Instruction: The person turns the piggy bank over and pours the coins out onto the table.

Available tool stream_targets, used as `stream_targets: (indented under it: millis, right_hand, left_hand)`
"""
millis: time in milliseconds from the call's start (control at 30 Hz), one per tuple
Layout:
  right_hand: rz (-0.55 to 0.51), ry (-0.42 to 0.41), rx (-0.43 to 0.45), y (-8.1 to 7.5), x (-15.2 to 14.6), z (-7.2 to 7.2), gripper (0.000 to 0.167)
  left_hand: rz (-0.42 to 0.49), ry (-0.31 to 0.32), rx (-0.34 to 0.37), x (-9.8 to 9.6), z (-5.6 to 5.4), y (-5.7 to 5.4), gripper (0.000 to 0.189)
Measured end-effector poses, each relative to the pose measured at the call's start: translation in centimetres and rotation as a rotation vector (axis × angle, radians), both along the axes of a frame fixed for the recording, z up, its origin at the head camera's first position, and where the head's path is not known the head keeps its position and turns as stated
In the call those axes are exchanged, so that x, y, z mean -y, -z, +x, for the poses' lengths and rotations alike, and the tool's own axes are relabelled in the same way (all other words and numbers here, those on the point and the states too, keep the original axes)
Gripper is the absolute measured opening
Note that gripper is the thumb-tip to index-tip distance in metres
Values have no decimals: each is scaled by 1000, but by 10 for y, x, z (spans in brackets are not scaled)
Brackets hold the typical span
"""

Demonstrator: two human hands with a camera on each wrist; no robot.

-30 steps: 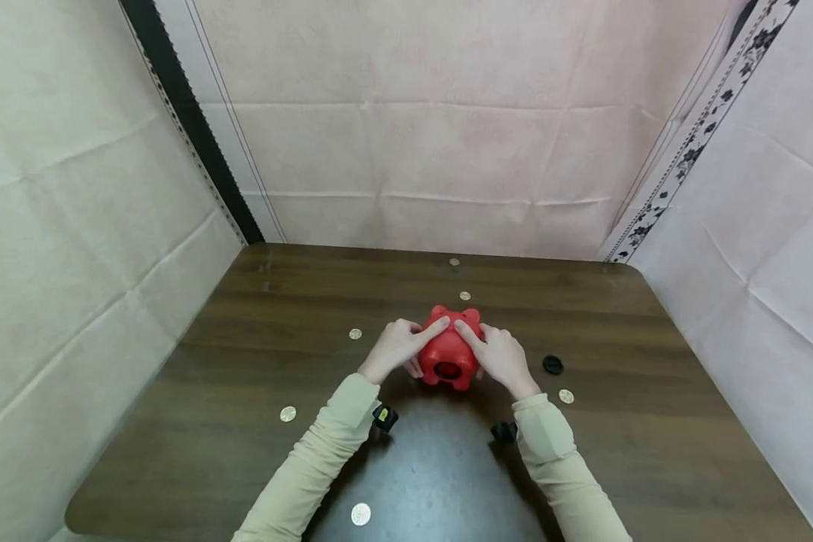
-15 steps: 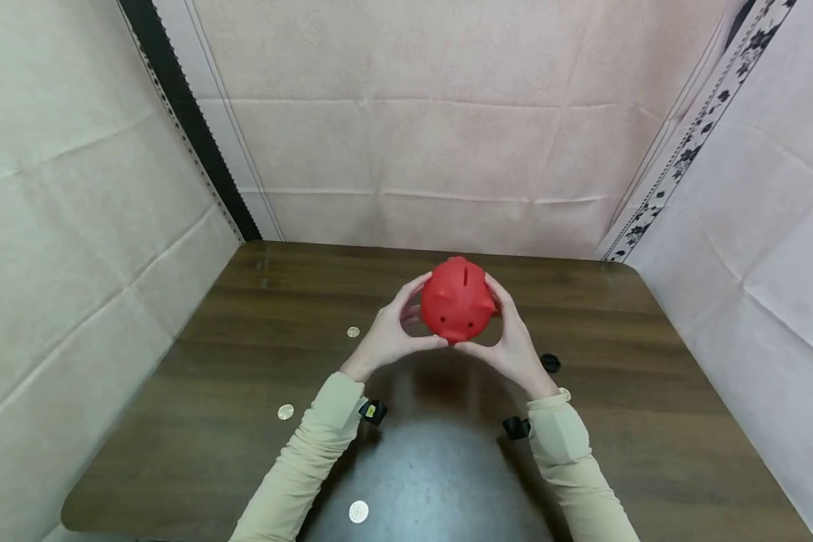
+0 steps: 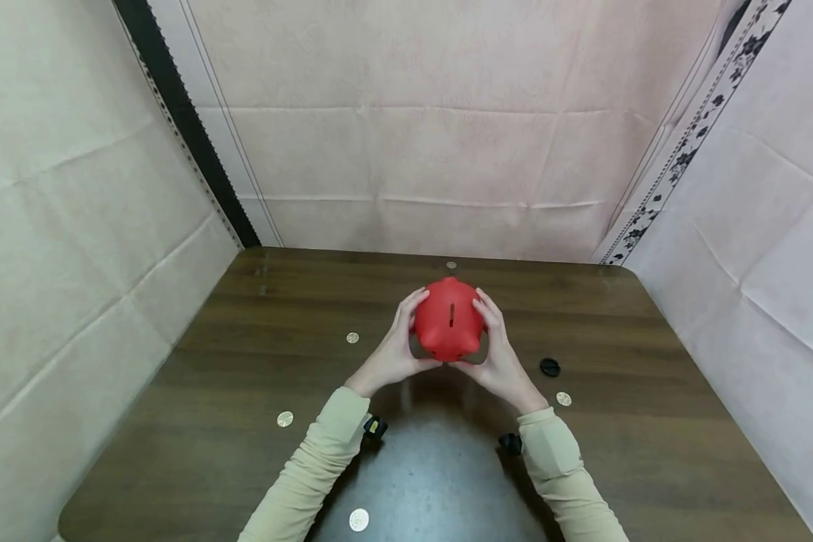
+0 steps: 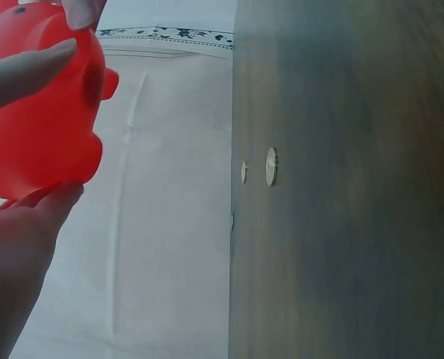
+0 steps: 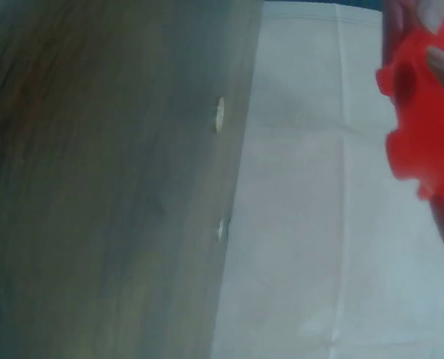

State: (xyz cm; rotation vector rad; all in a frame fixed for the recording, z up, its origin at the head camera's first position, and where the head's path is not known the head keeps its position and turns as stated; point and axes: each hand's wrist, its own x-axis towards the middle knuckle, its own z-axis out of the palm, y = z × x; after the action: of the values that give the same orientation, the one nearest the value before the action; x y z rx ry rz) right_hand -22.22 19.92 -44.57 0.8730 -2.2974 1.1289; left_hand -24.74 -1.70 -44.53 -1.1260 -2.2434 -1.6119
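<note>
A red piggy bank [image 3: 449, 324] is held between both hands above the table, its dark coin slot facing up in the head view. My left hand [image 3: 403, 342] grips its left side, fingers round the far side and thumb at the near, lower edge. On the opposite side my right hand [image 3: 496, 354] grips it the same way, the two thumb tips close together. In the left wrist view the piggy bank [image 4: 39, 120] shows stubby feet and a dark round spot on its underside. Only part of the piggy bank [image 5: 431, 120] enters the right wrist view.
On the brown wooden table [image 3: 196, 452] lie several coins, among them one at the left [image 3: 285, 418], one near the front [image 3: 359, 519] and one at the right [image 3: 564, 398]. A round black cap [image 3: 550, 367] lies right of the hands. White cloth walls [image 3: 406, 150] enclose the table.
The piggy bank, first seen low with a round dark opening toward me, was lifted and turned slot-up. Over the last half second it has come slightly nearer, both hands still gripping it.
</note>
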Motion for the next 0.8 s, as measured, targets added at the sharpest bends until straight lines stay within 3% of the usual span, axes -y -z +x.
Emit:
stream_targets:
  millis: [67,167,333,467,633,800]
  right_hand:
    - [-5,0,-9,0,0,1,108]
    - [-7,-4,32,0,-1,2,109]
    - [37,68,255,-2,-6,1,107]
    - [36,148,422,-5,-6,-1,94]
    - [76,245,495,-10,-1,-6,77]
    - [161,322,546,-11,3,-9,73]
  left_hand:
    - [-5,4,-1,0,1,-1,106]
    - [-43,-20,63,2,1,-2,109]
    - [-127,-90,294,7,0,-2,104]
    - [-124,-150,428,5,0,-1,89]
    - [-114,-243,493,-1,-1,-3,76]
    - [-173,-288,573,-4,1,-8,79]
